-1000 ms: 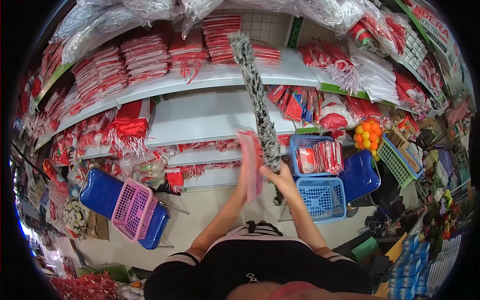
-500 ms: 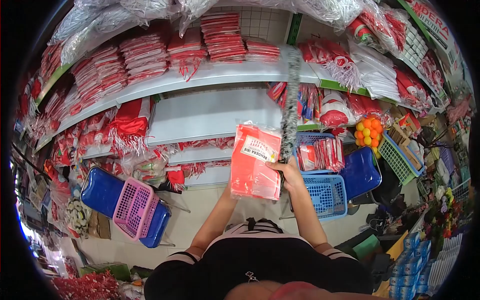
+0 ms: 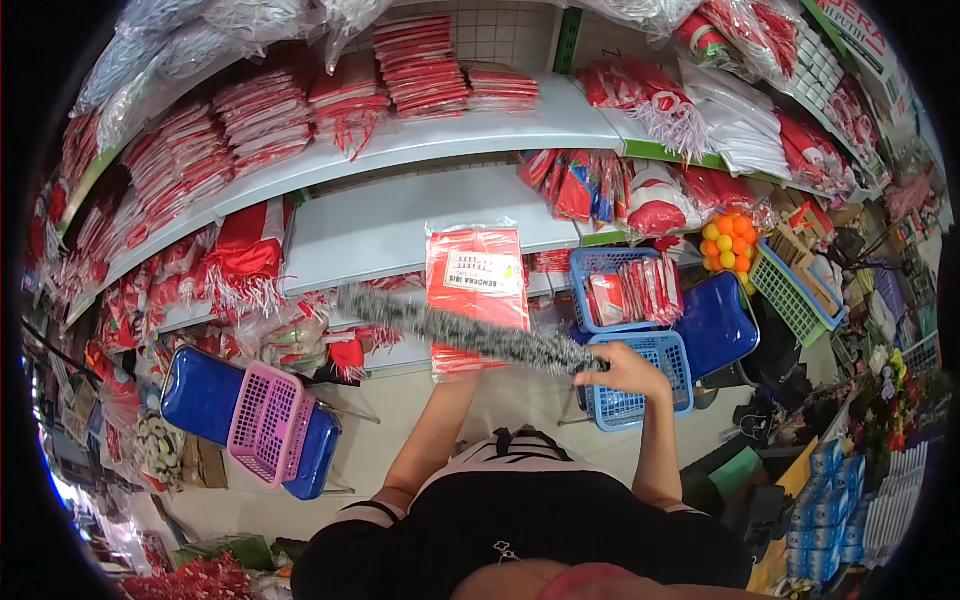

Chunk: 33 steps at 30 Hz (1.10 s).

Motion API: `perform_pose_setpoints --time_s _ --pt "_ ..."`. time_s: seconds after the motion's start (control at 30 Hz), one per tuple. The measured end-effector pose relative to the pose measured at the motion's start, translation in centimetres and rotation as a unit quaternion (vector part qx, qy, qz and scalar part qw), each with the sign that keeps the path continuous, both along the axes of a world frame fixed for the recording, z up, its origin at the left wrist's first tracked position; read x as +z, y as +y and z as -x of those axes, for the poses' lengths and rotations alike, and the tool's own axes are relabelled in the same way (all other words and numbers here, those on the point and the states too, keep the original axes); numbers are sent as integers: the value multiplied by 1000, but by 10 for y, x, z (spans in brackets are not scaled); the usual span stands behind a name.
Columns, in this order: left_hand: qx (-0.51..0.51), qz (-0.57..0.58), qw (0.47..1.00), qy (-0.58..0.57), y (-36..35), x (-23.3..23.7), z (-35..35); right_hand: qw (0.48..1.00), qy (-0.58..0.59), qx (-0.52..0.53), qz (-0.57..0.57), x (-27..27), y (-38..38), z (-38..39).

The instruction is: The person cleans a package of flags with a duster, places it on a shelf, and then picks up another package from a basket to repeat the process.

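Near: right hand (image 3: 628, 368), grip clenched on the handle end of the grey duster (image 3: 455, 333). The duster lies nearly level and runs left from the fist, across the front of the red packet (image 3: 474, 285), over its lower half.

Left hand (image 3: 458, 380): only the wrist end shows under the packet's bottom edge. Grip is grasping the red packet from below and behind, fingers hidden. The packet is held upright in the air at mid-frame, white label near its top, in front of the shelves, not resting on anything.

Just beyond the right hand: lower blue basket (image 3: 640, 398), looks empty, on the floor side. Above it is the upper blue basket (image 3: 598, 262), with small red-white packs inside. Blue chair (image 3: 718, 322) is beside both, on the right.

Left side, lower: pink basket (image 3: 262, 410) sits tilted on a second blue chair (image 3: 195, 385).

Behind the packet: middle shelf (image 3: 390, 225), bare white board. Right of it are orange and yellow balls (image 3: 727, 243) and a green basket (image 3: 790, 298).

Far: top shelf (image 3: 470, 128) carries stacks of red-white packs (image 3: 420, 62).
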<state>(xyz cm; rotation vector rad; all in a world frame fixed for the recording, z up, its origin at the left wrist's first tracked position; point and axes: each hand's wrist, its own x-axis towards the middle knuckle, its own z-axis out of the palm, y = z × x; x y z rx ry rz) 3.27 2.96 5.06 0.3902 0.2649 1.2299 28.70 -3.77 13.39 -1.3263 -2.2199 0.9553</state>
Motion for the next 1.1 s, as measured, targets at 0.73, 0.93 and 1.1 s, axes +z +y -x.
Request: perform_pose_setpoints --time_s 0.73,0.93,1.1 --pt "58 36 997 -20 4 -7 3 993 79 -85 15 -16 23 -3" --pt "73 43 996 -23 6 -10 10 997 68 -6 27 -13 19 12" --pt "86 48 995 -30 7 -13 17 949 201 -242 4 -36 44 38"
